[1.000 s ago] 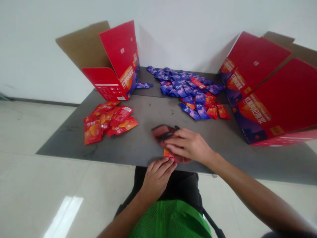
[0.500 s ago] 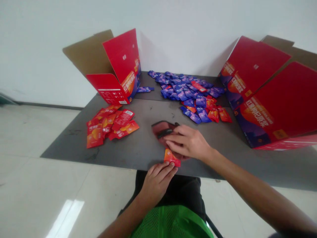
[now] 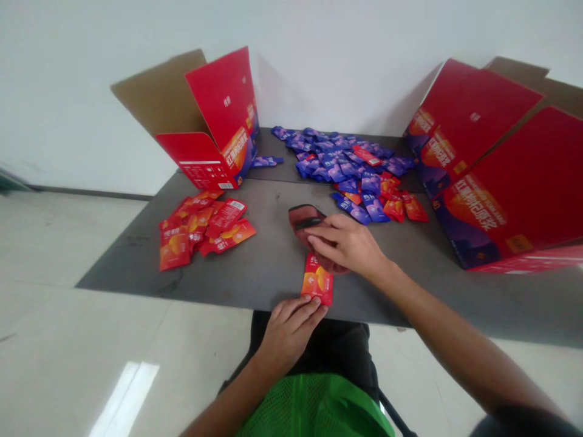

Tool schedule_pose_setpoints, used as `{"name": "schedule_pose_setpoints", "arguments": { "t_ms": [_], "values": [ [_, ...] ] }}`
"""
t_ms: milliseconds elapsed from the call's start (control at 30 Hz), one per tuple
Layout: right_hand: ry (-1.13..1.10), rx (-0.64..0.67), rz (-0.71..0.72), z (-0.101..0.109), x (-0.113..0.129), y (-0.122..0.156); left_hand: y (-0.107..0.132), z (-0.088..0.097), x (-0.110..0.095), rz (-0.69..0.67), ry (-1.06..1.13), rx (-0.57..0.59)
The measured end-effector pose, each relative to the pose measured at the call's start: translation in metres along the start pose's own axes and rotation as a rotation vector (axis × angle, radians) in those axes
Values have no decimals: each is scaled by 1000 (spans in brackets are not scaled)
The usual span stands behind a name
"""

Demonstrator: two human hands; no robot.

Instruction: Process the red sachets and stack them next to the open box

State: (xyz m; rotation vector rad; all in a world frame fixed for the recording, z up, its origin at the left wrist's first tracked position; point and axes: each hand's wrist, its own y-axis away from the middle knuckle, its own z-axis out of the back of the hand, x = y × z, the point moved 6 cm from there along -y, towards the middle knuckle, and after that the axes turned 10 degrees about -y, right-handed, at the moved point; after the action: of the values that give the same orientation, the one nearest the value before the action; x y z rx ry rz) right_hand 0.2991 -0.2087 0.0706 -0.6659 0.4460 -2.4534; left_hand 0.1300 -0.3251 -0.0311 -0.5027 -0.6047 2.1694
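Sachet: a red-and-orange sachet (image 3: pixel 317 282) with white print and yellow-orange fruit lies flat at the near edge of the worktop (image 3: pixel 273 255), mid-scene.
Left hand: fingertips of the left hand (image 3: pixel 294 331) rest together on the sachet's near end, laid over it rather than curled around it.
Right hand: the right hand (image 3: pixel 350 243) is clamped on a brownish-red cloth (image 3: pixel 300 216) that carries a black strip.
Left box: a red printed box (image 3: pixel 198 161), flaps raised, stands at the far left; its contents cannot be seen.
Right box: a larger red-and-purple box (image 3: pixel 483 212) stands at the right, flaps up — its inside is out of sight too.
Piles: red sachets (image 3: pixel 204 224) overlap at the left, near the left box; purple sachets (image 3: pixel 332 158) heap at the far middle, a few red ones among them.
Hard to make out: the sachet's far right corner lies behind the cloth — whether they touch, I cannot tell; the frame cuts off the right box.
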Motion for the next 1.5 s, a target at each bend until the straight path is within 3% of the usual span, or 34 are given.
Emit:
{"name": "schedule_pose_setpoints", "arguments": {
  "t_ms": [100, 167, 233, 333, 433, 533, 633, 700, 833, 900, 967, 1033, 1100, 1167, 1233, 1300, 1367, 1500],
  "values": [
    [-112, 158, 128, -19, 44, 31, 0, 0, 0, 28, 13, -6],
    [-150, 215, 132, -32, 46, 41, 0, 0, 0, 39, 21, -11],
    [-113, 186, 52, -37, 21, 35, -1, 1, 0, 29, 25, -23],
    [57, 126, -67, -27, -28, 10, -2, 3, 1, 15, 29, -35],
    [127, 51, -101, -5, -40, -7, -2, 3, 2, 20, 30, -45],
    [27, 1, -44, 5, -3, 4, -1, 2, 1, 25, 37, -58],
    [-111, 171, 106, -15, 43, 31, 0, -2, 2, 53, 49, -51],
    [-151, 242, 151, -30, 48, 41, 0, -2, 2, 69, 47, -56],
    [-66, 179, 42, -35, -8, 21, -1, 1, 2, 46, 44, -64],
    [2, 148, -8, -25, -35, 2, -2, 3, 2, 42, 37, -68],
    [22, 94, -26, -10, -43, -10, -4, 5, 2, 48, 29, -75],
    [-16, 13, -5, 3, -27, -9, -5, 5, 2, 48, 33, -73],
    [-79, -11, 59, 5, 5, 4, -5, 5, 1, 51, 46, -75],
    [-118, 95, 161, -8, 38, 24, -5, 5, 1, 77, 59, -88],
    [-143, 191, 219, -25, 54, 40, -5, 4, 3, 109, 70, -104],
    [-151, 186, 188, -36, 45, 43, -5, 4, 2, 105, 73, -110],
    [-107, 139, 115, -38, 18, 33, -5, 5, 1, 76, 66, -114],
    [80, 130, 70, -26, -33, -3, -7, 7, 2, 63, 47, -96]
  ]
}}
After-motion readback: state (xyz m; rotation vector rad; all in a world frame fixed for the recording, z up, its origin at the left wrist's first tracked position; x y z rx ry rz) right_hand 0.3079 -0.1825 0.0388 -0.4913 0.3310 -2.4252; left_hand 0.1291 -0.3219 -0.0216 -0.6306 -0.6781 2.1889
